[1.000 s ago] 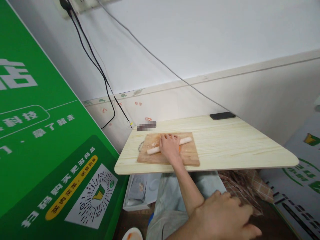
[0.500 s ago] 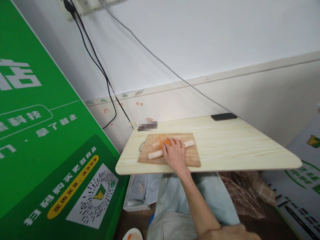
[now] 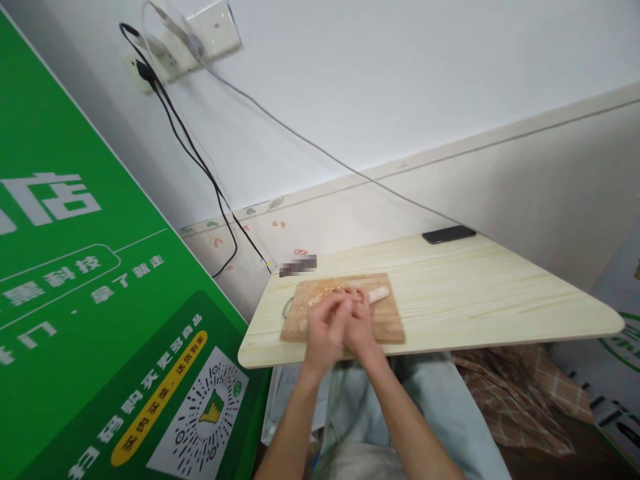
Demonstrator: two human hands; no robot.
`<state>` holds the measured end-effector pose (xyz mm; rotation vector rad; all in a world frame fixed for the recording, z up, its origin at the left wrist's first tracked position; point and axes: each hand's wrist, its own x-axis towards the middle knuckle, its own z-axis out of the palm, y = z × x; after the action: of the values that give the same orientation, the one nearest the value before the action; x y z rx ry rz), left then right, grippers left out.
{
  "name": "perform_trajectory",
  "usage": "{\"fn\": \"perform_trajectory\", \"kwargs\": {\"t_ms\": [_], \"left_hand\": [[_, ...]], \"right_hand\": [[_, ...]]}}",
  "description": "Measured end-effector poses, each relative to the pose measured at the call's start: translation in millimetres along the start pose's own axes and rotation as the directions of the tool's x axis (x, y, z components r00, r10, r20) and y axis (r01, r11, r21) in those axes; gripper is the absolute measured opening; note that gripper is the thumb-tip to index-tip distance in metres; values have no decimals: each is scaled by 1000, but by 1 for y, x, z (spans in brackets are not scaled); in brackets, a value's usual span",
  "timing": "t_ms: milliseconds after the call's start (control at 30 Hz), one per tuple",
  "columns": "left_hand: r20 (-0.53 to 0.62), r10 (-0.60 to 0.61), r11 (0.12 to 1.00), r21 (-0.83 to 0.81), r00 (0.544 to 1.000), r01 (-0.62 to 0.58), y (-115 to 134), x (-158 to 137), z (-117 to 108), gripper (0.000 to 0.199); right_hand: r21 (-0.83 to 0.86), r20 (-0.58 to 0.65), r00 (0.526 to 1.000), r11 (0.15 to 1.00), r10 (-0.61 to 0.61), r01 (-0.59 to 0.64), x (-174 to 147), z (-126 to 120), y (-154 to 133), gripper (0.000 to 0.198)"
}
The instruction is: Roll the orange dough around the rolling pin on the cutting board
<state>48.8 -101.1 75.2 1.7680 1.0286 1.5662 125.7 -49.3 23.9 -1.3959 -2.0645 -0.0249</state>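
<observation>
A wooden cutting board lies near the front edge of the table, with pale crumbs or flour on its far left part. Across it rests a light wooden rolling pin, its right end showing beyond my fingers. My right hand is over the pin, fingers curled round it. Close against it, my left hand is bent over the board, blurred by motion, so its finger grip is unclear. The orange piece on the board is mostly hidden by my hands.
A black phone lies at the back of the pale table. A pixelated dark object sits at the back left. Cables run from wall sockets. A green printed panel stands left; a checked cloth is below right.
My left hand has come in over the board beside my right hand. The orange piece, plainly visible earlier, is now mostly covered. The view has tilted up slightly.
</observation>
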Motion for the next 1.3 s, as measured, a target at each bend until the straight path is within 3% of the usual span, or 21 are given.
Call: {"fn": "perform_trajectory", "kwargs": {"t_ms": [33, 167, 267, 400, 633, 933, 1167, 1300], "left_hand": [[-64, -5, 1000, 26, 998, 7, -14, 24, -22, 35], [-104, -129, 968, 201, 986, 147, -85, 104, -88, 35], [-45, -104, 834, 540, 993, 112, -132, 126, -104, 18], [-3, -175, 814, 562, 984, 147, -166, 121, -105, 15], [-39, -230, 809, 547, 972, 214, -177, 112, -113, 18], [-55, -235, 799, 558, 971, 224, -187, 109, -118, 24], [-63, -236, 782, 580, 970, 228, -190, 106, -121, 25], [-60, -239, 780, 582, 969, 228, -190, 105, -121, 25]], "right_hand": [[4, -3, 1000, 1000, 7, -7, 0, -1, -1, 36], [6, 10, 999, 999, 39, -39, 1, -5, -4, 43], [4, 17, 999, 999, 47, -47, 1, -5, -4, 42], [6, 10, 999, 999, 41, -41, 0, -6, -4, 43], [-27, 18, 999, 999, 47, -47, 3, -2, -5, 43], [-103, 122, 987, 990, 107, -95, 43, 9, -13, 44], [-142, 39, 998, 989, -42, 47, 17, 4, -8, 44], [-177, 32, 998, 983, -47, 52, 5, 2, -6, 44]]}}
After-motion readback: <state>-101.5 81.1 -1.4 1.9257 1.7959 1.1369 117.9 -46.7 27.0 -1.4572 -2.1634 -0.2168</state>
